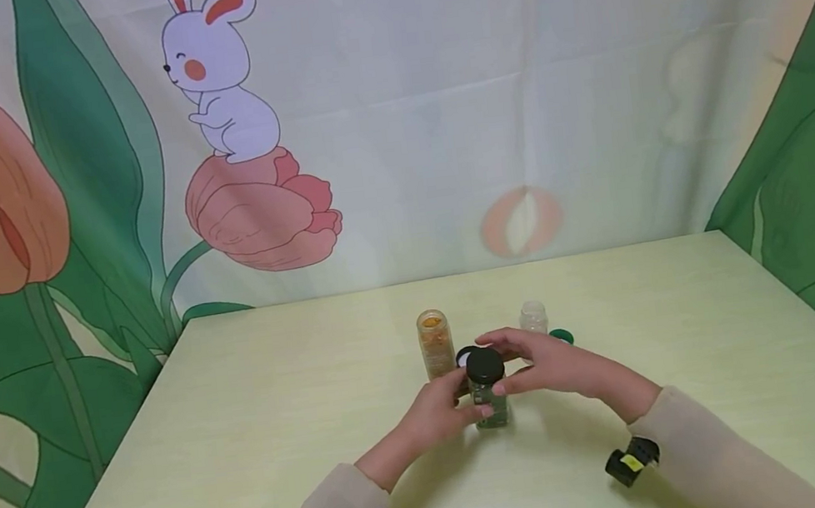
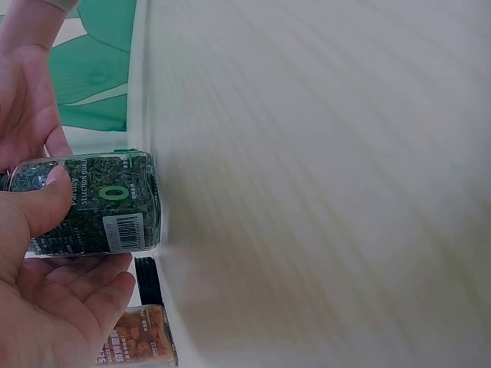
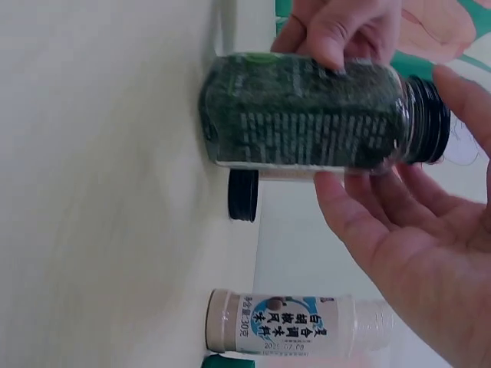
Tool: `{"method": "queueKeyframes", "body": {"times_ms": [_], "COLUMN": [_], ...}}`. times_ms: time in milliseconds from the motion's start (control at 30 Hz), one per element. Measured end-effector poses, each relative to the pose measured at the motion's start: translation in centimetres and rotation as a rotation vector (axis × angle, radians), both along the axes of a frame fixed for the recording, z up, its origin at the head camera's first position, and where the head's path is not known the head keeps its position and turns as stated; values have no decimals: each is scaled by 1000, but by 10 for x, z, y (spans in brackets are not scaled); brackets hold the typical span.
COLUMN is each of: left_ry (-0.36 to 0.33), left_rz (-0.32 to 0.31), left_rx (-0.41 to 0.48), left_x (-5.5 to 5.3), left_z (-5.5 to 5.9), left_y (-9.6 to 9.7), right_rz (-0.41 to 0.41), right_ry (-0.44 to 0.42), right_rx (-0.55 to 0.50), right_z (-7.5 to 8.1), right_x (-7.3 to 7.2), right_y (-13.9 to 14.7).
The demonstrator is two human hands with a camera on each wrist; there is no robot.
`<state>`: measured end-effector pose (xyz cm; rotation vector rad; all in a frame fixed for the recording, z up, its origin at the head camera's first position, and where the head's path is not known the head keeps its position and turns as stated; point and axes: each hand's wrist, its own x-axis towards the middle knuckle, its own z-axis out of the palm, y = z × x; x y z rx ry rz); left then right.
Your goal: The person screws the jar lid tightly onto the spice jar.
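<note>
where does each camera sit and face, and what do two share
Head: worn on the head, facing forward and down at the table; left hand, right hand and sleeves show.
Left wrist: worn there, facing the green herb jar; left hand near, right hand farther.
Right wrist: worn there, facing another side of the jar; right hand near, left hand farther.
Both wrist views share jar and hands.

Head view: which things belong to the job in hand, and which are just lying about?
In the job:
- herb jar
- left hand, holding it
- right hand, close around it

Apparently just nearby:
- orange jar
- pale bottle
- green cap
- black cap
</note>
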<state>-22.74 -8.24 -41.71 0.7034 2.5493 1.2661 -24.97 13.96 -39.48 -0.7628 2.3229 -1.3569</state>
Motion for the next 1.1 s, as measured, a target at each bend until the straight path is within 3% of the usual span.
{"method": "queueKeyframes", "body": {"times_ms": [200, 367, 1100], "left_ry": [3, 9, -9], "left_rz": [-2, 6, 11], "left_rx": [-1, -16, -34], "left_x": [0, 0, 0], "left_z": [0, 1, 1], "left_y": [0, 1, 2], "right_rz": [59, 78, -10], "right_ry": [-36, -7, 24], "right_rx": [14, 12, -7], "right_z": [4, 6, 0], "right_x": [-4, -4, 0], "right_y": [4, 3, -1]}}
